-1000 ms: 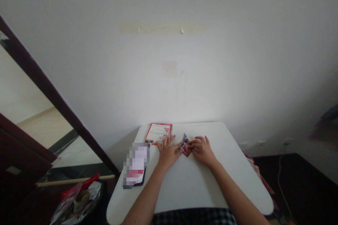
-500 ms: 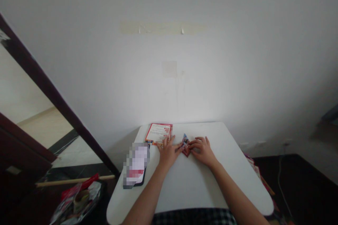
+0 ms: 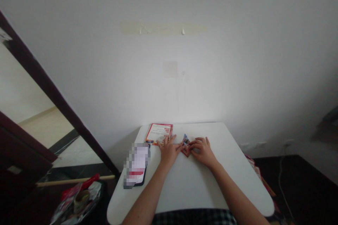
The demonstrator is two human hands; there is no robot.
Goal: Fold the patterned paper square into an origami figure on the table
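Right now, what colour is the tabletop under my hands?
White; the tabletop shows best in the head view, between the forearms.

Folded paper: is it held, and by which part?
The left hand has fingers on the left side of the folded paper, the right hand on its right side; pinch or press cannot be told.

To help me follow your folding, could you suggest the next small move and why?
Perhaps press the right hand's fingertips along the folded paper's right edge: they already touch it there, and the left hand steadies the other side.
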